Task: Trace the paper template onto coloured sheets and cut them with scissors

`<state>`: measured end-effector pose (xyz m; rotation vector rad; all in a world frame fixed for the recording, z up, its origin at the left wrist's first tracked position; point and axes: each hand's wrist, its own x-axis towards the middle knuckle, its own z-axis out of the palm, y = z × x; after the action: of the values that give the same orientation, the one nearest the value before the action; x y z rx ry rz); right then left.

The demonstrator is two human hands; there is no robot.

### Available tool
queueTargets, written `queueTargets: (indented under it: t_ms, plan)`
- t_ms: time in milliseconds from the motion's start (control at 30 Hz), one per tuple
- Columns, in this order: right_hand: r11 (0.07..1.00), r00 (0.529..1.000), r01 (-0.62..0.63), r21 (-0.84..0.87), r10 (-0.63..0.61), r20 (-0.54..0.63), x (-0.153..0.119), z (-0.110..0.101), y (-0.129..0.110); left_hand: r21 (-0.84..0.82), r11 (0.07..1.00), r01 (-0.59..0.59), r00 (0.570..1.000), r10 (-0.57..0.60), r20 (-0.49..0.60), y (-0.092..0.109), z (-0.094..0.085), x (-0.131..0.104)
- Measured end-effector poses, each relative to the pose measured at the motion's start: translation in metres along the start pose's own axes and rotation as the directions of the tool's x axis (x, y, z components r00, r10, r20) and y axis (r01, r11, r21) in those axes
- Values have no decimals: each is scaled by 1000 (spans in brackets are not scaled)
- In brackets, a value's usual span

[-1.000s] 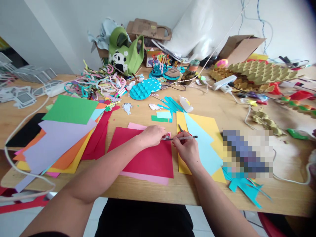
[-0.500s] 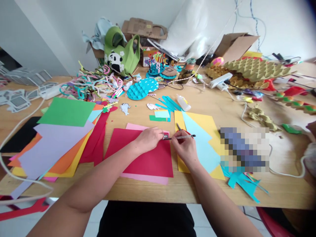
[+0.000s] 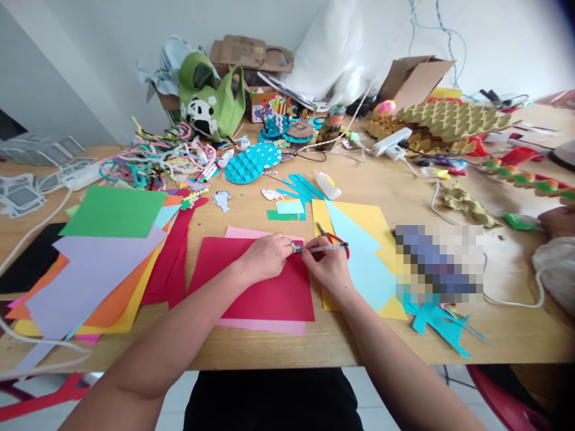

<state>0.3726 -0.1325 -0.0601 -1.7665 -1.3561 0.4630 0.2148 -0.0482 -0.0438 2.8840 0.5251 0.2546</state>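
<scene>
My left hand rests on a sheet of red paper, closed at the fingertips on a small greyish round piece near the sheet's upper right corner. What that piece is, I cannot make out. In my right hand is a slim grey pen, its dark end pointing right and its other end by the small piece. Red-handled scissors lie just beyond the right hand, partly hidden by it. Pink paper shows under the red sheet.
Coloured paper is stacked at left. Yellow paper with light blue paper lies at right. Beyond are a glue bottle, blue strips and a fish cutout. Another person's hand shows at the right edge.
The view has shifted slightly. My right hand has moved a little nearer the left, and more of the scissors shows. Both hands keep their holds.
</scene>
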Motion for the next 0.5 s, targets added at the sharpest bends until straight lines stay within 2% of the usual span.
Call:
queueTargets:
  t_ms: [500]
  plan:
    - [998,998,-61,32,62,-32,1,0,2,42,998,-36,998,38,-51,2,2,-2]
